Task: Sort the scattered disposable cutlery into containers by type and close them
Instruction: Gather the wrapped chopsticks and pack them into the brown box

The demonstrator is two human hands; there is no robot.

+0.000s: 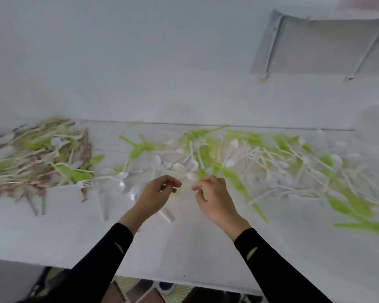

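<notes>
Black sleeves (109, 254) are seen nearest; above them the left hand (158, 195) is curled, thumb and forefinger drawn together over a pale handle (167, 214), though whether it is gripped cannot be told through blur, and the right hand (217, 202) is loosely curled with nothing seen in it. White spoons (179, 166) are heaped on the table (184, 248) just beyond both hands, equally near either, handles mostly slanted away. They are seen as thin, glossy and tangled with green pieces (234, 178).

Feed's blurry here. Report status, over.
Left hand, right hand curled over white plastic spoons, grip unclear. Green plastic cutlery scattered, unsorted. Mixed brown pile far left.
</notes>
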